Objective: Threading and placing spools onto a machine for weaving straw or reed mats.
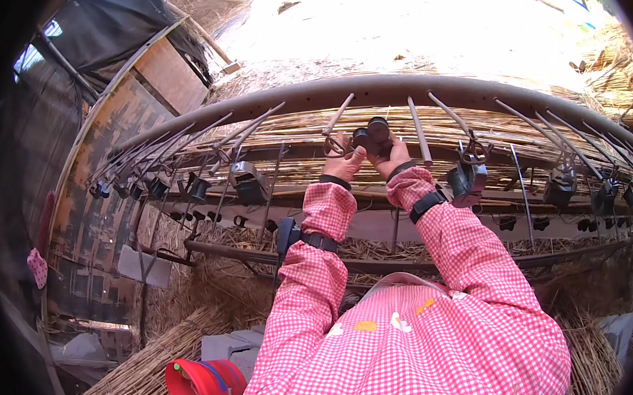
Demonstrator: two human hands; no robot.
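Observation:
Both my arms, in pink checked sleeves with dark bands, reach forward to a long beam with rods sticking out of it. My right hand (393, 157) is closed around a dark, round-ended bobbin-like weight (378, 128). Just left of it, my left hand (344, 166) is closed at a second dark weight (361, 137), its thumb pointing toward the right hand. The two weights are close together over a layer of straw-coloured reeds (291, 144). My fingertips are partly hidden behind the weights. A rod with a dark ring (335, 146) stands beside my left hand.
The curved brown beam (389, 87) spans the far side. Dark block-like weights (248, 182) hang from the rods, another weight (468, 179) right of my hands. A red bucket (198, 389) stands lower left by a reed bundle (134, 372). A worn wooden panel (110, 190) rises at left.

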